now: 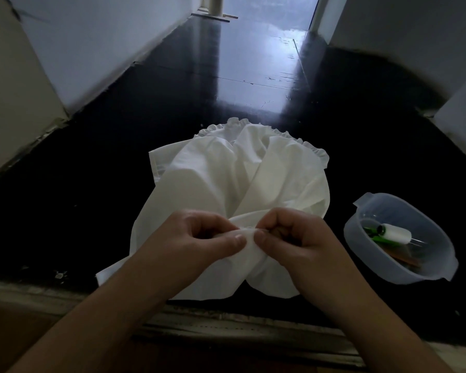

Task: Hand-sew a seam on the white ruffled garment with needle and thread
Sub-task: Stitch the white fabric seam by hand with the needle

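Closest in, both hands work one bunched fold of the white garment (226, 184). The left hand (199, 238) pinches the cloth between thumb and curled fingers; the right hand (288, 238) pinches the same fold just beside it, thumbs nearly meeting. The garment lies on the dark floor (119, 157), its near end lifted into the hands, its ruffled edge spread out at the far side. To the right, apart from the cloth, a clear plastic tub (404, 273) holds a spool of white thread (396, 234) and something green.

The risk, I'd say: in this dim light, white thread on white cloth could lead a stitch astray or prick a fingertip, and the bunched layers could get sewn together.

No needle or thread can be made out at the fingers; the seam itself is hidden inside the fold.
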Available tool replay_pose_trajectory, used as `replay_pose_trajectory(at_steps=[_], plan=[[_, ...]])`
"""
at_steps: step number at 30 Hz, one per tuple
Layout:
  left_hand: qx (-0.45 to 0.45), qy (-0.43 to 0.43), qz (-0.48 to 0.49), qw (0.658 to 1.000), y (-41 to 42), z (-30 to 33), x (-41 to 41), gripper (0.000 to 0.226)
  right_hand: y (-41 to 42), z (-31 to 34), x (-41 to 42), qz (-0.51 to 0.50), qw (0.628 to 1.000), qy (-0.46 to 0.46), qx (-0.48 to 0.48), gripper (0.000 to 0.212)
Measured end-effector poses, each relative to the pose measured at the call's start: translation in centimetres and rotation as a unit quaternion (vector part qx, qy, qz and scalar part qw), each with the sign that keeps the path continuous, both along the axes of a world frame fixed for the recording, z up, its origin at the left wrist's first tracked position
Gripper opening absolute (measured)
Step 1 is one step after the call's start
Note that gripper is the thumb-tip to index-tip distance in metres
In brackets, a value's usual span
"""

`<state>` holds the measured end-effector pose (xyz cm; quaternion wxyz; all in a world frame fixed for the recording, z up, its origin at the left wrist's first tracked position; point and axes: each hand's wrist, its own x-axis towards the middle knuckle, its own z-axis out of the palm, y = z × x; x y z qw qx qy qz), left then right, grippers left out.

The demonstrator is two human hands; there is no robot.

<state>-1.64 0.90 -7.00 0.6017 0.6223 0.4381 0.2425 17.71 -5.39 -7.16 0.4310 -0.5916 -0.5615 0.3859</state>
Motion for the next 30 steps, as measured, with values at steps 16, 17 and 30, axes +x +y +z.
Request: replay_pose_trajectory(at_steps=[16,17,30], plan=[[-0.046,-0.070,0.050,0.995,-0.1,0.5,-0.2,0.018,-0.6,1.2,0.5,-0.075,0.997,-0.027,0.023,0.011],[-0.049,-0.075,0.051,0.995,-0.2,0.5,-0.2,0.019,-0.6,1.1,0.4,-0.061,0.997,-0.043,0.027,0.010],[-0.063,-0.082,0.058,0.993,-0.1,0.6,-0.2,0.015,-0.1,0.4,0.8,-0.072,0.989,-0.127,-0.004,0.020]])
